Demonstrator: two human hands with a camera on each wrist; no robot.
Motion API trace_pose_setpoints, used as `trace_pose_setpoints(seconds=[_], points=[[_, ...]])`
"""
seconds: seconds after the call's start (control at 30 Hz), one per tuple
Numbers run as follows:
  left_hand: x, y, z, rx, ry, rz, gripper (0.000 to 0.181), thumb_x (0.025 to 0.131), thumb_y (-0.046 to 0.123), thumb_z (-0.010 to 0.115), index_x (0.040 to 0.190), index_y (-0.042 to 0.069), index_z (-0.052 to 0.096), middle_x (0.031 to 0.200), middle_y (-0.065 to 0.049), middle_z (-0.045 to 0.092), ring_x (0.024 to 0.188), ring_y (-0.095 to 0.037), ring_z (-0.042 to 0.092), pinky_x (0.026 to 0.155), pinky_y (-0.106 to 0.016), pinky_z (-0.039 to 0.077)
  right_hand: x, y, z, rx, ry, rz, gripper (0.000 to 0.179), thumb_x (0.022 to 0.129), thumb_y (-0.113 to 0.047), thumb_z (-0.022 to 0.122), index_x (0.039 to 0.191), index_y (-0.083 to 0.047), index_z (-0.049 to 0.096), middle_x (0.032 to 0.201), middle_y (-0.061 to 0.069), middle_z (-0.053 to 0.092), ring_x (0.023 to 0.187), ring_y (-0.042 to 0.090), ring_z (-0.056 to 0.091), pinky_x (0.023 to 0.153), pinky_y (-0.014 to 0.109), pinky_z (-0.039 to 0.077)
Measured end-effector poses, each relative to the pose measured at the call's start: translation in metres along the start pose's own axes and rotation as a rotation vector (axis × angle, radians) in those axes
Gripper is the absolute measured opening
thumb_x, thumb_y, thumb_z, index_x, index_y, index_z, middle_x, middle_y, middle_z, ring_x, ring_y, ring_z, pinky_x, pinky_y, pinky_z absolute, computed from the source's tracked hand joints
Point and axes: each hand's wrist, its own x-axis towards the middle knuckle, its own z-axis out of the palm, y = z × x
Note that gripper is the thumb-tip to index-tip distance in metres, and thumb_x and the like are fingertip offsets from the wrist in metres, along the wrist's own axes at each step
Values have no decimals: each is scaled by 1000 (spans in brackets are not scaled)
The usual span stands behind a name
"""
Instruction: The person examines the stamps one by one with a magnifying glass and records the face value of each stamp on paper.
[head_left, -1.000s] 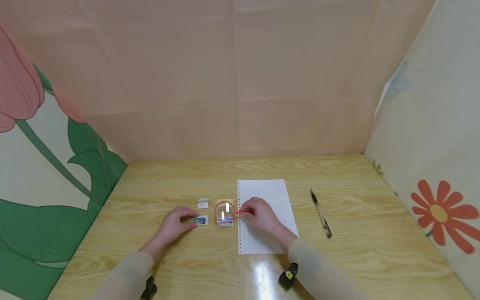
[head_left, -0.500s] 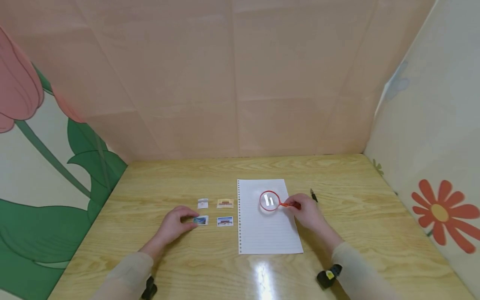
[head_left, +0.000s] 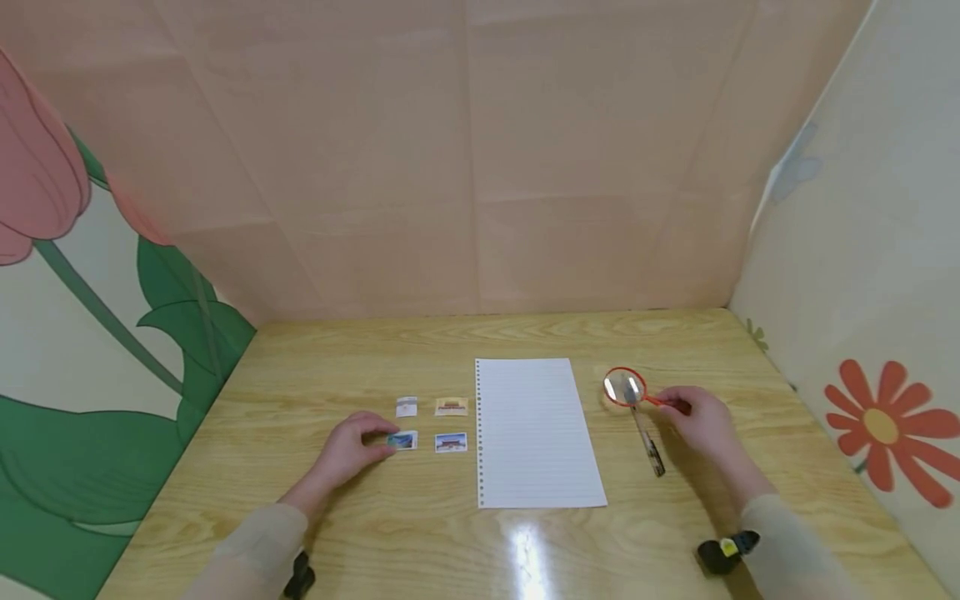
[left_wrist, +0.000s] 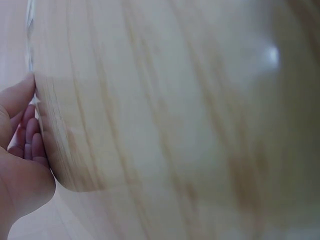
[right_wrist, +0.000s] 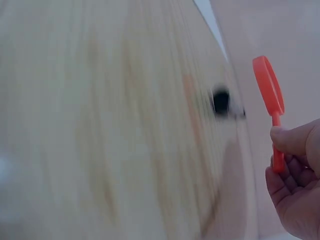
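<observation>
My right hand (head_left: pixel 697 417) pinches the handle of a red magnifying glass (right_wrist: pixel 270 92), thumb against fingers. In the head view its round lens hangs over the upper end of a pen (head_left: pixel 648 442) with a clear barrel. On the left, my left hand (head_left: pixel 348 450) has thumb and forefinger at the left end of a small blue picture stamp (head_left: pixel 405 441), holding it by its edges on the table. Three other stamps lie close by: a pale one (head_left: pixel 407 407), a yellow one (head_left: pixel 452 407) and a blue-and-red one (head_left: pixel 451 442).
A sheet of lined paper (head_left: pixel 536 450) with punched holes along its left edge lies between the stamps and the pen. The wooden table (head_left: pixel 375 533) ends at a pink back wall (head_left: pixel 480 167). Flower-painted panels (head_left: pixel 877 450) stand at both sides.
My right hand has carried the magnifying glass rightward, from over the right-hand stamps, across the paper, to above the pen. My left hand has stayed at its stamp.
</observation>
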Motion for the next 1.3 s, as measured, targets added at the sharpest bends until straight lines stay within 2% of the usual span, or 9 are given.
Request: trace_pose_setpoints(seconds=[0.17,0.33,0.5,0.73,0.97,1.3], points=[[0,0,0,3,-2,2,25,79,8,83,103,14,76,106,1,67,105,-24,60,98,-49,46,-8,25,-19,-28,-18,83,8,90,-5,72,95,1,70,81,8,64,69,9,50,55,23,43],[1,-2,0,3,-4,0,25,80,9,83,103,15,76,106,1,67,106,-24,60,99,-48,46,-16,43,-32,-58,-20,170,13,92,-13,71,97,-1,71,85,9,65,72,13,51,58,23,42],[0,-4,0,9,8,17,25,79,8,83,102,14,76,106,0,68,106,-25,60,98,-50,46,-21,59,-41,-94,-12,174,14,94,-14,69,97,0,70,87,11,66,74,17,52,60,24,39],[1,-3,0,3,-4,-19,25,80,9,83,103,16,77,107,1,67,107,-24,59,100,-48,45,-26,80,-52,-115,-20,215,17,95,-16,68,99,0,70,90,14,67,76,18,53,61,26,38],[2,-2,1,3,-9,-36,24,81,10,82,102,18,76,107,2,66,107,-22,59,100,-47,46,-27,90,-61,-121,-58,255,21,97,-19,65,102,1,70,94,17,67,81,23,54,65,32,39],[1,0,-1,1,-7,-20,24,80,10,83,102,16,76,106,1,67,105,-23,60,99,-47,46,-27,91,-62,-144,-27,255,17,94,-15,68,96,1,70,85,12,66,75,19,53,59,27,37]])
